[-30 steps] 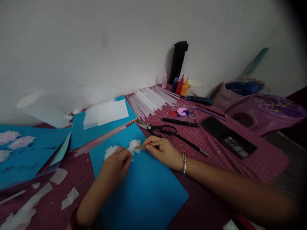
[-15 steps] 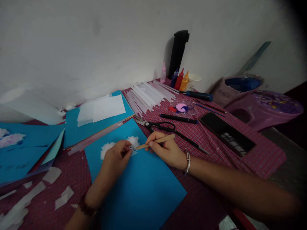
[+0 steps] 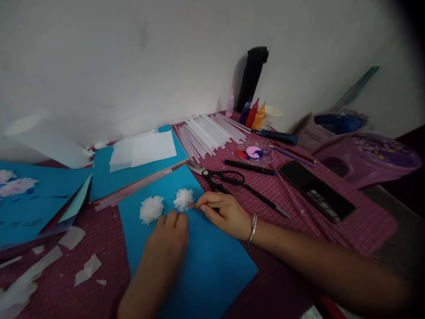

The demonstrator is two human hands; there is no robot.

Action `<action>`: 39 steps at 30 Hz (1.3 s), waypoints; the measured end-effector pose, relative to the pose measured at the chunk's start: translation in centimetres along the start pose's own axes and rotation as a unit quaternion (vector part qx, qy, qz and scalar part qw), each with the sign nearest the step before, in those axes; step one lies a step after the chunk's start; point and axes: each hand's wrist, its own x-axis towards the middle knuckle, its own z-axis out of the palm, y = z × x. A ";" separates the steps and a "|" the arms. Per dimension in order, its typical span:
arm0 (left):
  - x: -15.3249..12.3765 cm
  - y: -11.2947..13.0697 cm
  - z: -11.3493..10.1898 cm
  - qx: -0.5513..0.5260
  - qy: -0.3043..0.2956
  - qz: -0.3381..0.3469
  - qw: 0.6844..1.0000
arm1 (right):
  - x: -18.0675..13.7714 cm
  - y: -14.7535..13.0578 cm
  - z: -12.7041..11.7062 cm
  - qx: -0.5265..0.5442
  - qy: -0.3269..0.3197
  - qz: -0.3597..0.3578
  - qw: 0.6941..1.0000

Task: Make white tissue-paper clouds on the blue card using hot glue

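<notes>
My right hand [image 3: 226, 213] is closed round a flat wooden craft stick [image 3: 212, 205]. The stick's tip touches the lower right edge of a white tuft of paper pieces [image 3: 183, 199]. Beside it, to the left, sits another white paper tuft [image 3: 152, 209], on the same sheet of blue paper [image 3: 212, 266]. Just below the two tufts rests my left hand [image 3: 168, 241], back upward, fingers bent down and together; its fingertips are hidden and the hand is slightly blurred.
Scissors [image 3: 219, 176], a black pen [image 3: 249, 167] and a phone [image 3: 317, 190] lie on the checked cloth to the right. Paint bottles [image 3: 252, 113] and white strips [image 3: 209, 133] stand behind. Paper scraps [image 3: 88, 269] lie left, near a decorated blue sheet [image 3: 49, 212].
My left hand has moved down and away from the stick's tip, turning its back upward and uncovering both tufts. My right hand has shifted slightly left, lowering the stick's tip to the right tuft.
</notes>
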 end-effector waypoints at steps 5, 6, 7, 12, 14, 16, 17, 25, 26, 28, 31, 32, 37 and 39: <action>-1.8 1.7 0.9 0.099 -0.044 0.055 0.993 | -0.1 0.1 0.0 -0.047 -0.029 -0.031 0.998; -1.9 1.8 1.0 0.110 -0.038 0.059 0.991 | -0.1 0.1 0.0 -0.056 -0.037 -0.038 0.997; -2.0 1.9 1.0 0.123 -0.031 0.059 0.990 | -0.2 0.2 0.1 -0.067 -0.045 -0.048 0.996; -1.7 2.6 0.5 0.183 -0.007 0.056 0.982 | -0.4 0.1 0.1 -0.119 -0.065 -0.090 0.987; -1.4 2.8 0.4 0.183 -0.005 0.052 0.982 | -0.4 0.1 0.1 -0.070 -0.037 -0.073 0.994; -1.4 2.8 0.2 0.171 -0.011 0.050 0.984 | -0.5 0.1 0.0 0.020 0.016 -0.015 1.000; -1.6 2.7 0.0 0.162 -0.015 0.052 0.985 | -0.5 0.1 -0.1 0.068 0.039 0.024 0.997; -10.5 -0.1 -1.7 -0.028 -0.055 0.125 0.990 | -0.8 0.7 -0.2 0.173 -0.014 0.139 0.975; -11.9 -1.3 -1.9 -0.037 -0.036 0.091 0.994 | -0.8 0.7 -0.2 0.165 -0.024 0.136 0.977; -14.1 -4.2 -2.6 -0.033 -0.015 -0.011 0.999 | -0.8 0.6 -0.2 0.146 -0.034 0.133 0.980; -15.3 -9.2 -2.8 -0.008 0.038 -0.168 0.985 | -0.8 0.4 -0.2 0.122 -0.039 0.129 0.983; -15.2 -10.6 -2.6 -0.027 0.056 -0.208 0.976 | -0.8 0.3 -0.2 0.118 -0.040 0.128 0.984; -13.8 -15.0 -1.1 -0.198 0.052 -0.303 0.931 | -0.7 0.4 -0.2 0.114 -0.033 0.124 0.985; -13.3 -15.4 -0.9 -0.231 0.031 -0.304 0.924 | -0.8 0.4 -0.2 0.113 -0.030 0.122 0.986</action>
